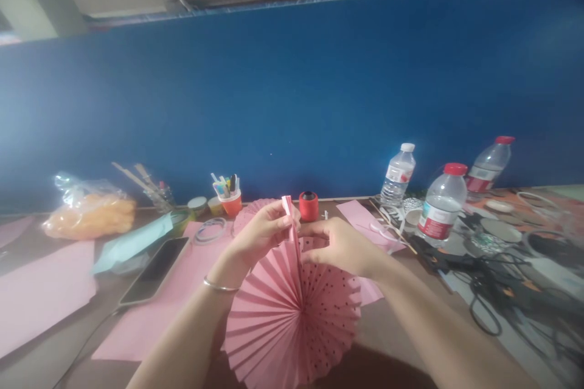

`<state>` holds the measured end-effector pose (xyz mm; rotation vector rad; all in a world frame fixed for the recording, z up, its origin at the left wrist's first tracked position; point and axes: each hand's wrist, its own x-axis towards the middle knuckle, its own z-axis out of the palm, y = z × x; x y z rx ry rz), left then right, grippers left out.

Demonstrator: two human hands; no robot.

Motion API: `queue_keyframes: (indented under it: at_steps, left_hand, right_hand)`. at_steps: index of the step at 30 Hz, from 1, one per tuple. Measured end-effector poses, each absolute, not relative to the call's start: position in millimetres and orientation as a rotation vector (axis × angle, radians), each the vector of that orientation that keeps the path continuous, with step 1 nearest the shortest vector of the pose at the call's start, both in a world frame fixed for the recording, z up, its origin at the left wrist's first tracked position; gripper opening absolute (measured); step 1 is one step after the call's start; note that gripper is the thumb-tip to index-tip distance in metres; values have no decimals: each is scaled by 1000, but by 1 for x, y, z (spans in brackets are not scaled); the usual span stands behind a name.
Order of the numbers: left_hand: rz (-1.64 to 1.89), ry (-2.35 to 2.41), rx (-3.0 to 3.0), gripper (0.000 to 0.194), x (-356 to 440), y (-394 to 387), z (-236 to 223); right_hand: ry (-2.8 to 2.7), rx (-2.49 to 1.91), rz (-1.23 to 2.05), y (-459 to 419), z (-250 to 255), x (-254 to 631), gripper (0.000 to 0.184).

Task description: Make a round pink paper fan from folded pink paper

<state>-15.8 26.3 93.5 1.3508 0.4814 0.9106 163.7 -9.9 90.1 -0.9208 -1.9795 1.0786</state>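
Observation:
A round, pleated pink paper fan point(269, 328) stands spread out in front of me, its right half printed with dark dots. My left hand point(269, 225), with a silver bangle on the wrist, pinches the raised folded edges at the fan's top, where a narrow strip sticks up above the fingers. The fingertips of my right hand point(337, 246) are at the same upright seam, just lower, with thumb and fingers closed about it. Behind my left hand, a second pleated pink piece point(246, 214) is partly hidden.
Pink paper sheets point(141, 328) and a phone point(155, 270) lie to the left, near a bagged orange item point(91, 213). A pen cup point(231, 202) and red tape roll point(309, 206) stand behind. Bottles point(440, 206) and tangled black cables point(493, 292) crowd the right.

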Motion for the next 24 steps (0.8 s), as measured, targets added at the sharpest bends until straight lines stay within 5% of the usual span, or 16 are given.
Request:
queue_keyframes:
  at_steps: [11, 19, 24]
  left_hand:
    - [855, 563, 1410, 31, -19, 34, 92]
    - [895, 550, 1459, 31, -19, 47, 78]
    - [1094, 518, 1303, 29, -17, 56, 73]
  right_hand:
    - [-1960, -951, 1069, -11, 94, 163, 22]
    - [-1940, -933, 1053, -13, 91, 159, 26]
    - [-1915, -1064, 499, -13, 89, 157, 24]
